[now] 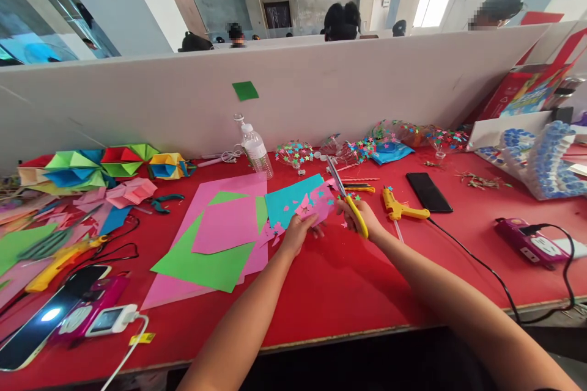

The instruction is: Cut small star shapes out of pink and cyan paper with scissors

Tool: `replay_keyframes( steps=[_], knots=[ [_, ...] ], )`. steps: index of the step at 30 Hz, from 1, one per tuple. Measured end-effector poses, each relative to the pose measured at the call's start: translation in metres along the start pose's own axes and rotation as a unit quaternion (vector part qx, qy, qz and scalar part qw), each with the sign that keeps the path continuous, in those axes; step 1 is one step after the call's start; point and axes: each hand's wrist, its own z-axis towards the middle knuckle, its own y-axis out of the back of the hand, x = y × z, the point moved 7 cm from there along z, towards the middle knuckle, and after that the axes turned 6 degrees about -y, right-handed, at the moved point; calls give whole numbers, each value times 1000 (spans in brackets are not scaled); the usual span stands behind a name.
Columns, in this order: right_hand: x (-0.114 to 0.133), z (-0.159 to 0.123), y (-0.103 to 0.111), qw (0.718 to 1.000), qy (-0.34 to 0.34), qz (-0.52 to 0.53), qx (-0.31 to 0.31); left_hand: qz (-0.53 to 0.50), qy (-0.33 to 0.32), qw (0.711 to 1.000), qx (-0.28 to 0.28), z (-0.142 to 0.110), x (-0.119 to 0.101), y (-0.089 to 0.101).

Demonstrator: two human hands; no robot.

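In the middle of the table my left hand [299, 231] is closed on a piece of pink paper [323, 200] with cut edges. My right hand [356, 217] grips a pair of scissors [358, 219] with yellow handles, the blades pointing up and away beside the pink paper. Under and behind the held piece lies a blue sheet [285, 200] with small pink scraps on it. Left of my left hand, a smaller pink sheet [225, 226] rests on a green sheet [202, 263], over a large pink sheet [165, 293].
Right of my hands lie a yellow glue gun [403, 210], a black phone [429, 192] and a magenta power strip [527, 241]. A plastic bottle [257, 149] and star-covered ornaments [294, 153] stand along the white partition [343, 85]. Folded paper shapes [77, 168] fill the left.
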Motion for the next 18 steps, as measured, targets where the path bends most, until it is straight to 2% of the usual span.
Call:
replay_keyframes(
  steps=[4,8,13,15,18],
  knots=[
    [4,5,2,995,4,-92,38,-46,-27,994,-91,4,-6,17],
    [10,2,5,980,30,-185,61,-98,-61,977,-181,5,-10,37],
    [4,-9,8,924,32,-366,104,-100,-81,967,-220,3,-14,47],
    [-1,-14,9,917,28,-377,123,-87,-89,965,-231,1,-17,48],
    [-6,-19,7,927,21,-341,157,-67,-89,966,-234,-1,-18,44]
  ],
)
